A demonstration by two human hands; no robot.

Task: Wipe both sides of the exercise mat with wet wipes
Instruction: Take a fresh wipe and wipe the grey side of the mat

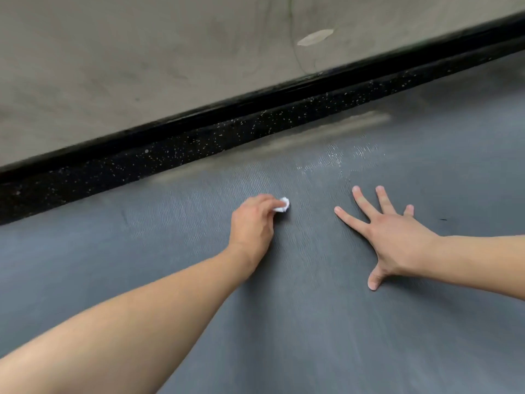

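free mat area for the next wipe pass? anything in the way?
Bare mat lies left of the left hand and its wipe, out to the speckled floor strip, and near the camera between the forearms. The right hand lies flat, blocking the right side. A wet patch is beyond it.

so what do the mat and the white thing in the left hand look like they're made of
The exercise mat looks like matte grey foam or rubber, going by its fine wavy ribbing; a glistening patch suggests wetness. The wipe looks like thin white non-woven cloth or paper, crumpled small in the left hand.
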